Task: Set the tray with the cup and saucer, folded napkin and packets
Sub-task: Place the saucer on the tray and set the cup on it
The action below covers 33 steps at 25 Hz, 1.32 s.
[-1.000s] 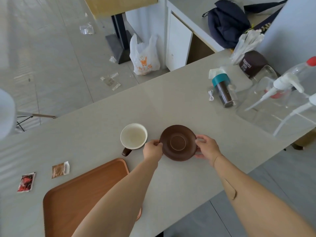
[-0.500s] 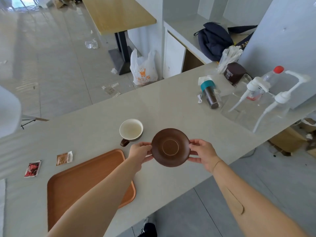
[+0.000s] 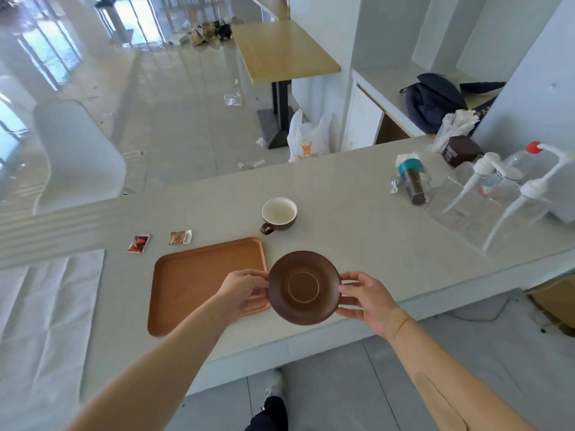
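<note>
We saw the left hand (image 3: 241, 289) and the right hand (image 3: 365, 301) both grasping the round dark brown ceramic saucer (image 3: 303, 287), each grip pinching an opposite side of the rim, thumbs on top, fingers under. Two-sided hold kept the saucer level, sensible for a flat dish carried in the air. The saucer hung above the near edge of the pale grey stone desk (image 3: 357, 244), its left rim just overlapping the right edge of the rectangular orange-brown wooden tray (image 3: 199, 281); we could not tell if it touched the tray. Tray held nothing yet.

Step in hand, as we judged it: bringing the saucer onto the tray first, so the cup gets a base. Task looked early.

The brown cup with cream inside (image 3: 279, 214) stood upright on the desk just beyond the tray's far right corner, handle toward the tray, near enough for a short reach. The red sachet (image 3: 139, 243) and the brown sachet (image 3: 179, 237) lay flat on the desk just past the tray's far edge, apart from each other. The creased white paper napkin (image 3: 53, 306) lay spread open, unfolded, to the left of the tray.

Farther right on the desk stood a teal-lidded jar (image 3: 413, 185) and clear pump bottles (image 3: 504, 188), well apart from the tray.
</note>
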Motion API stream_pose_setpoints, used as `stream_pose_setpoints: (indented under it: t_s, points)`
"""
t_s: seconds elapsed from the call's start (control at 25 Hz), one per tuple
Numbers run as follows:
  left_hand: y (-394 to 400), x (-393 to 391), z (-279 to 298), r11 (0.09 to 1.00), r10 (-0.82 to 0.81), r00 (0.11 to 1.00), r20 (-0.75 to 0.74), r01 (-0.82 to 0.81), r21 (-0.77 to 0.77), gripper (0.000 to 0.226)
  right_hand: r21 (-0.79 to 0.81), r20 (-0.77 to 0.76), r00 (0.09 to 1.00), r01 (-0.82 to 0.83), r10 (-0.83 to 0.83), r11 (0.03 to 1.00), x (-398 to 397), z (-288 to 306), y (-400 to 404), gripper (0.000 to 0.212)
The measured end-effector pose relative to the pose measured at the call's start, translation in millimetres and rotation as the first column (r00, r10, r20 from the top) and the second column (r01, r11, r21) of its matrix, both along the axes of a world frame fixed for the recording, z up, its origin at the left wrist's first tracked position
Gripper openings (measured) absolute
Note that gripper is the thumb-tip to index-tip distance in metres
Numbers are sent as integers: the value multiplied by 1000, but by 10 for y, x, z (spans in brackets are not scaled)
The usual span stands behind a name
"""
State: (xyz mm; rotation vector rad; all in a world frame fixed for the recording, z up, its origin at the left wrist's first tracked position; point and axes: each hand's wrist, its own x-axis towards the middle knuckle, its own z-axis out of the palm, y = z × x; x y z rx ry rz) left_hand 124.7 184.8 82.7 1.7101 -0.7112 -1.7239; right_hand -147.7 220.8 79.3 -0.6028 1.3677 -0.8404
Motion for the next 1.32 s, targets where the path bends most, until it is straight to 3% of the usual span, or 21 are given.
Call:
stream_pose_setpoints:
  t_s: [0.4,0.56,0.92,1.32]
  points:
    - [445,820,11,986,165,980,114,-166,-6,12,4,-5,973,-231,231,973,849,-30,-115,22]
    - [376,1082,-88,978,206,975,84,-207,5,16,29,-21,962,-273,274,962,1139,-98,-354,21]
    - [-154,1429,-413,976,209,967,146,-216,35,16,103,-154,961,-216,230,971,1638,-379,-889,20]
    - [-459,1516,-787,992,107,967,231,-119,35,16,132,-363,913,-149,188,980,1806,-704,-1131,21]
